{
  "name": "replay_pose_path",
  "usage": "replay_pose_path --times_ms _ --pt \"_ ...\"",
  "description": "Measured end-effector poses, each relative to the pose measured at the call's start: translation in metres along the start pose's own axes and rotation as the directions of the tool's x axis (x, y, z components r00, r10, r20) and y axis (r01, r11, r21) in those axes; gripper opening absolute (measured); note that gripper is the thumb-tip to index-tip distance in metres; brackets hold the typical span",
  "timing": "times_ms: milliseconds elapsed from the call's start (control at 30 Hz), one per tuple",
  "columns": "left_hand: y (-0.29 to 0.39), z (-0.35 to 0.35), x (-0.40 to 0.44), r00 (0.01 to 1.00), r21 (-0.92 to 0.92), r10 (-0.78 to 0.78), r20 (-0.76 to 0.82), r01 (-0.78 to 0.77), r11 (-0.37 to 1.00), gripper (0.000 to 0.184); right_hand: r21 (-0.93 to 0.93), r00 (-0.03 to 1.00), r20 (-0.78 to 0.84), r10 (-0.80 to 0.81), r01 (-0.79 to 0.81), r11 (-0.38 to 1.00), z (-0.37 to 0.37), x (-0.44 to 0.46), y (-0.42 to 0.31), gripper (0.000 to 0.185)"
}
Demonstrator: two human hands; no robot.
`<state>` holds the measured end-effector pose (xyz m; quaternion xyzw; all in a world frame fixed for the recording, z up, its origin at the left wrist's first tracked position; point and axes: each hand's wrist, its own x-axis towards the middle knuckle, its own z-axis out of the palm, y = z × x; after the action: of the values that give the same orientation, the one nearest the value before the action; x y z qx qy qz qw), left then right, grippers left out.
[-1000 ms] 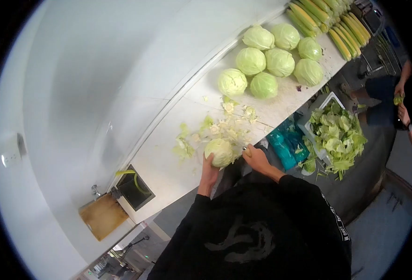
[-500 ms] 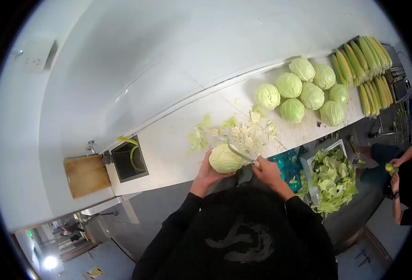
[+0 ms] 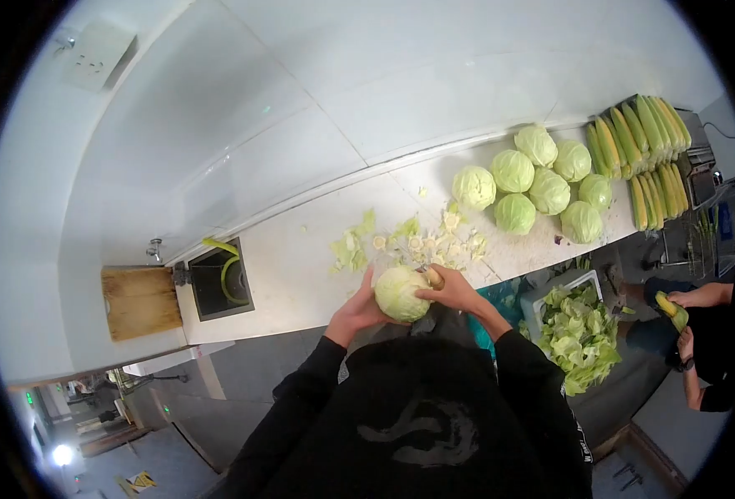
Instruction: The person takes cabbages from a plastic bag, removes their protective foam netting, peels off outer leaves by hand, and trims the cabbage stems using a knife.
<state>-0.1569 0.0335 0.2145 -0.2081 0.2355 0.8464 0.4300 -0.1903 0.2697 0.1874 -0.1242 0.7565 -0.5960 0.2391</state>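
Note:
A pale green cabbage (image 3: pixel 401 293) is held up at the front edge of the white counter (image 3: pixel 301 268). My left hand (image 3: pixel 362 306) is wrapped round its left side. At its upper right, my right hand (image 3: pixel 451 290) is closed on the knife's handle (image 3: pixel 430 277), its thumb against the cabbage. The blade is hard to make out here. Cut stem pieces (image 3: pixel 421 247) and loose leaves (image 3: pixel 351 249) lie on the counter just beyond the cabbage.
Several whole cabbages (image 3: pixel 549 190) and stacked corn (image 3: pixel 640 137) stand at the right. Below the counter is a leaf-filled crate (image 3: pixel 533 313). A sink (image 3: pixel 217 283) and wooden board (image 3: pixel 140 303) are at the left. A co-worker's hands (image 3: pixel 685 320) hold corn at the far right.
The curved blade, seen across the cabbage half a second ago, is no longer plain. My right hand has come in against the cabbage. The view has turned since the first frame.

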Motion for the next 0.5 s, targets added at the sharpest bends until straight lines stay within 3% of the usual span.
replay_pose_path --times_ms 67,167,267,400,433,500 --pt "-0.003 -0.011 0.004 0.999 0.066 0.028 -0.025 -0.026 0.997 0.071 -0.075 0.995 0.031 0.096 -0.093 0.993 -0.001 -0.002 0.007 0.046" --pt "-0.012 -0.004 0.002 0.996 0.171 0.081 -0.047 -0.071 0.983 0.067 0.148 0.959 -0.112 0.259 -0.241 0.959 0.012 -0.008 0.013 0.046" --pt "-0.019 -0.003 0.009 0.988 0.325 0.141 -0.067 -0.112 0.939 0.061 0.193 0.935 -0.093 0.342 -0.320 0.928 0.016 -0.016 0.021 0.045" --pt "-0.022 -0.016 0.027 0.952 0.532 0.306 0.028 -0.273 0.801 0.057 0.475 0.922 -0.139 0.361 -0.257 0.841 0.024 -0.027 0.017 0.043" --pt "-0.020 -0.007 0.028 0.964 0.405 0.266 -0.011 -0.239 0.882 0.058 0.591 0.925 -0.121 0.360 -0.224 0.775 0.020 -0.031 0.013 0.040" --pt "-0.015 0.018 0.025 0.983 0.124 0.169 -0.075 -0.159 0.979 0.061 0.457 0.932 -0.257 0.256 -0.116 0.882 0.011 -0.037 0.004 0.035"
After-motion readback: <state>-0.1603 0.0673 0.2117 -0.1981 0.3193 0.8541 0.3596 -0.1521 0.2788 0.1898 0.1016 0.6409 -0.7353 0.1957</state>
